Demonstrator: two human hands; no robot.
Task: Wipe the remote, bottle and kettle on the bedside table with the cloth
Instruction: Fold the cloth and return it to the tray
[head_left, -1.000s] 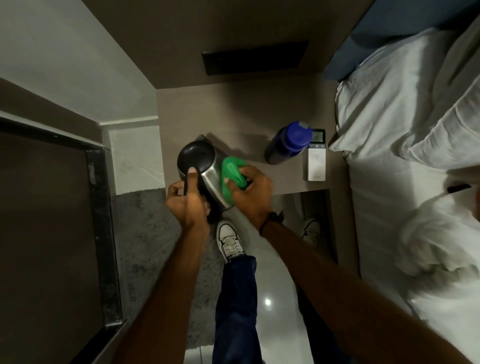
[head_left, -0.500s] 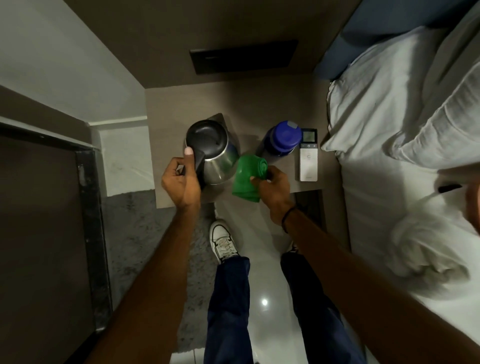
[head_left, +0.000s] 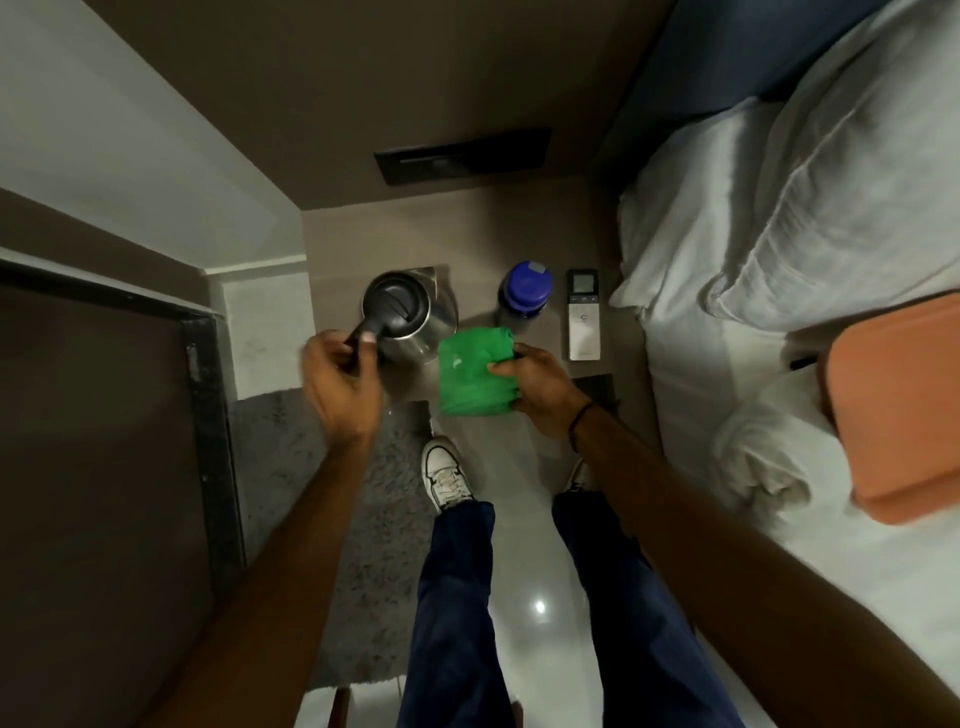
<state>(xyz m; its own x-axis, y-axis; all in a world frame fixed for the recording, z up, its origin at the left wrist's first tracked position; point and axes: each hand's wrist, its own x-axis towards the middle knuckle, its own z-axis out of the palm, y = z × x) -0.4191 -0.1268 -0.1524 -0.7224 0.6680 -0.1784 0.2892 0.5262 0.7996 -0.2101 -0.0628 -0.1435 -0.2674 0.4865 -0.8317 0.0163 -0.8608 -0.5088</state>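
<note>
A steel kettle with a black lid stands on the left of the bedside table. My left hand is blurred and curls around the kettle's black handle. To the right, my right hand grips a folded green cloth over the table's front edge, just off the kettle's side. A dark bottle with a blue cap stands behind the cloth. A white remote lies flat to the right of the bottle.
A bed with white sheets and pillows runs along the table's right side, with an orange pad on it. A black wall panel sits behind the table. My legs and white shoes stand on a glossy floor beside a grey rug.
The kettle went from tilted over the table's front edge to upright further back. My right hand with the cloth came off the kettle's side toward the front edge. My left hand stayed on the handle.
</note>
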